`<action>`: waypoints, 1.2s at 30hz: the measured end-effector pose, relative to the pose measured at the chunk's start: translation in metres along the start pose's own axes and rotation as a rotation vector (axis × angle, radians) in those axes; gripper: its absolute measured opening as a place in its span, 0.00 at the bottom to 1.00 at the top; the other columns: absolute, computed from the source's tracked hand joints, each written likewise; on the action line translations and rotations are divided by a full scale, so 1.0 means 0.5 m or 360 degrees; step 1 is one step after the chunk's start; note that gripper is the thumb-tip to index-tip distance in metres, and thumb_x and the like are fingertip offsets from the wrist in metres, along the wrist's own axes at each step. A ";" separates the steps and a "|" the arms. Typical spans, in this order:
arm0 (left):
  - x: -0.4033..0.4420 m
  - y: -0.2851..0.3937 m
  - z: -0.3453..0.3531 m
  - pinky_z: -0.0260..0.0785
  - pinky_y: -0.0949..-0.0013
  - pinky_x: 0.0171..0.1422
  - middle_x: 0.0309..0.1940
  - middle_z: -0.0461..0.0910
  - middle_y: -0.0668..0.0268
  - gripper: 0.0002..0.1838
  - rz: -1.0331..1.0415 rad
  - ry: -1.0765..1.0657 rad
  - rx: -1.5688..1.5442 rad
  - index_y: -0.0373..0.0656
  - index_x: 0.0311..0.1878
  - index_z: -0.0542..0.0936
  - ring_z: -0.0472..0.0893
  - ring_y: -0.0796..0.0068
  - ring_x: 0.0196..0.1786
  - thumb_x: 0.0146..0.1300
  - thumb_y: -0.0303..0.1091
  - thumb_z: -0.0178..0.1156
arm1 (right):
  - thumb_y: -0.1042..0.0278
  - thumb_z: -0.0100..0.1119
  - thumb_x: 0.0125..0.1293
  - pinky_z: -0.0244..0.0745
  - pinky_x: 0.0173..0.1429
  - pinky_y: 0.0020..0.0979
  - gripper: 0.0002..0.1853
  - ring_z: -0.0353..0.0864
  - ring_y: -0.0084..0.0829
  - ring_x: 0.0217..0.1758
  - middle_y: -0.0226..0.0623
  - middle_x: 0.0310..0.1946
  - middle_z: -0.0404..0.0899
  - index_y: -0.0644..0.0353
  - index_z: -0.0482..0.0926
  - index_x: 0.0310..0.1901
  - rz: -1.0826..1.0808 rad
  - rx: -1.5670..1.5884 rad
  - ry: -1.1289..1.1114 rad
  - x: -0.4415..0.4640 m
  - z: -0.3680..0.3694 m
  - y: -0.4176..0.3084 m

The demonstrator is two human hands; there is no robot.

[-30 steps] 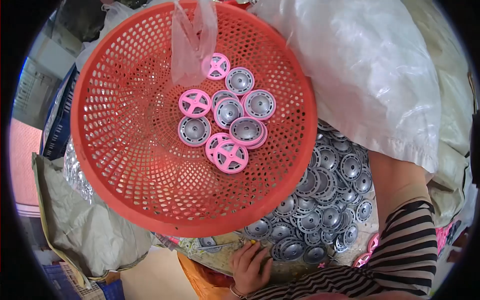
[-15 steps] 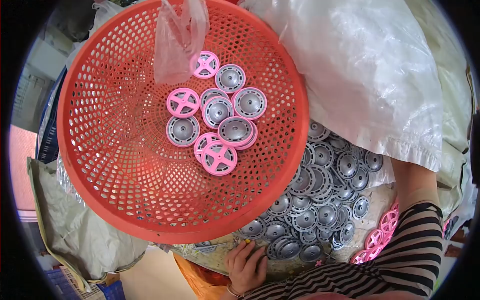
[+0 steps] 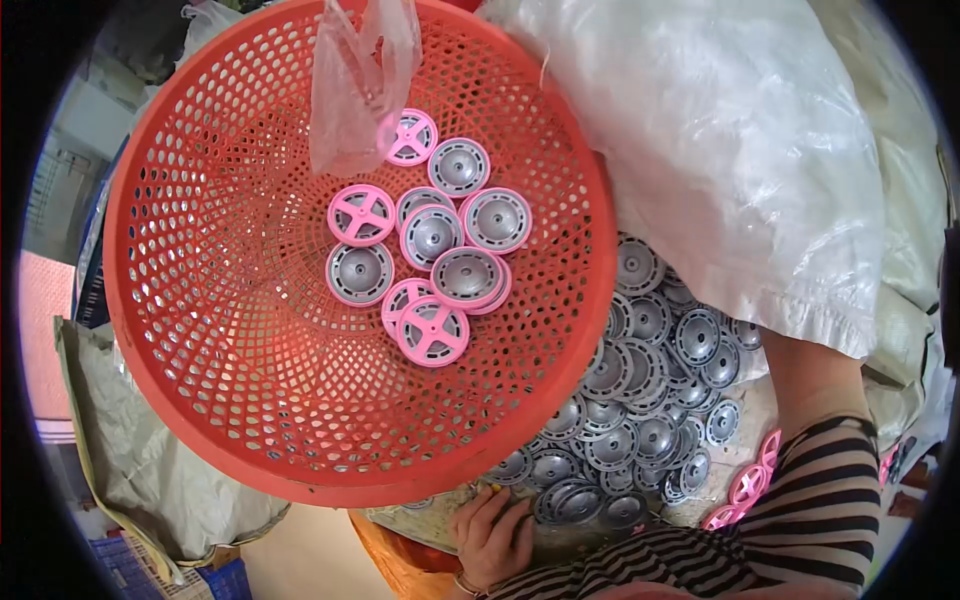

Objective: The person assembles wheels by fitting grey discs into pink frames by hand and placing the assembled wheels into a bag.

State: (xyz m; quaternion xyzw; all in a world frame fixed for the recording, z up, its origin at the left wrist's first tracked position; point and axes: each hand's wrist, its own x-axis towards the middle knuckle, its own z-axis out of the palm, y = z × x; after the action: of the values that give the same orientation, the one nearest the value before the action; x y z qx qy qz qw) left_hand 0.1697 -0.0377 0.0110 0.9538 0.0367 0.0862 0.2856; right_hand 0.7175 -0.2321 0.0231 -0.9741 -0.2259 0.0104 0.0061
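My left hand (image 3: 492,537) rests at the near table edge, fingers stretched out and slightly apart, with a small yellow bit beside a fingertip. Just right of it lies a heap of grey plastic wheel discs (image 3: 612,440). My right forearm (image 3: 818,385), in a striped sleeve, reaches under the big white sack (image 3: 740,150), which hides my right hand. A large red perforated basket (image 3: 230,455) fills the left and middle. In it lie several pink-rimmed wheels (image 3: 433,331), some with the pink cross-spoked side up, others grey side up.
A clear plastic bag (image 3: 352,110) hangs over the basket's far side. Loose pink wheel parts (image 3: 748,484) lie beside my right sleeve. An orange bag (image 3: 400,560) is below the table edge, and a greyish cloth sack (image 3: 170,450) at the left.
The basket's near rim has come down towards me, and the wheels inside have shifted slightly with it. My right forearm has moved a little left. My left hand stays put.
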 end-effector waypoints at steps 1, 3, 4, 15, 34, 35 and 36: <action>-0.002 0.003 0.002 0.61 0.63 0.59 0.49 0.78 0.67 0.16 0.0008 0.0007 -0.0006 0.50 0.43 0.84 0.74 0.65 0.56 0.47 0.33 0.68 | 0.55 0.48 0.64 0.64 0.67 0.41 0.26 0.68 0.46 0.64 0.48 0.67 0.62 0.53 0.67 0.63 -0.0002 0.0009 -0.0015 -0.015 0.000 0.001; -0.001 0.007 0.003 0.62 0.59 0.58 0.49 0.77 0.64 0.18 0.0025 -0.0004 -0.0047 0.49 0.43 0.83 0.74 0.59 0.55 0.44 0.30 0.68 | 0.54 0.48 0.64 0.64 0.66 0.41 0.26 0.68 0.46 0.64 0.48 0.67 0.61 0.53 0.67 0.63 -0.0002 0.0035 -0.0037 -0.051 -0.008 0.012; 0.000 0.006 0.004 0.62 0.57 0.58 0.48 0.76 0.62 0.19 0.0038 -0.0001 -0.0062 0.48 0.42 0.82 0.73 0.56 0.55 0.43 0.28 0.67 | 0.54 0.48 0.64 0.64 0.66 0.41 0.26 0.68 0.46 0.64 0.48 0.67 0.61 0.52 0.67 0.63 0.0002 0.0047 -0.0049 -0.073 -0.014 0.018; -0.003 0.003 0.015 0.60 0.58 0.60 0.50 0.76 0.63 0.17 0.0059 0.0008 -0.0010 0.48 0.43 0.83 0.72 0.59 0.56 0.47 0.32 0.67 | 0.54 0.48 0.64 0.64 0.66 0.41 0.26 0.69 0.46 0.64 0.48 0.67 0.61 0.52 0.67 0.63 0.0185 0.0000 -0.0054 -0.201 -0.037 0.117; 0.003 0.015 0.005 0.60 0.57 0.60 0.50 0.74 0.62 0.17 0.0075 0.0006 0.0015 0.48 0.46 0.81 0.72 0.56 0.56 0.49 0.32 0.66 | 0.53 0.48 0.64 0.65 0.66 0.42 0.26 0.69 0.46 0.63 0.48 0.67 0.60 0.50 0.67 0.63 0.0066 0.0044 -0.0189 -0.254 -0.011 0.073; 0.001 0.015 0.004 0.60 0.57 0.60 0.50 0.74 0.62 0.17 0.0079 0.0020 0.0006 0.47 0.46 0.81 0.72 0.56 0.56 0.49 0.31 0.65 | 0.53 0.48 0.64 0.65 0.66 0.42 0.26 0.69 0.46 0.63 0.48 0.67 0.60 0.50 0.67 0.63 0.0042 0.0067 -0.0199 -0.276 -0.017 0.059; -0.001 0.014 0.004 0.60 0.57 0.60 0.51 0.74 0.61 0.17 0.0081 0.0028 -0.0005 0.47 0.46 0.81 0.72 0.56 0.56 0.50 0.31 0.65 | 0.53 0.48 0.64 0.65 0.66 0.42 0.26 0.69 0.46 0.63 0.48 0.67 0.60 0.50 0.67 0.63 0.0029 0.0083 -0.0214 -0.299 -0.018 0.046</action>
State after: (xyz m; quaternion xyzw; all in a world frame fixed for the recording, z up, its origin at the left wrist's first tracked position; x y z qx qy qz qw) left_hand 0.1697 -0.0448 0.0133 0.9532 0.0148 0.1018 0.2845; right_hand 0.5936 -0.3184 0.0341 -0.9727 -0.2167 0.0816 0.0161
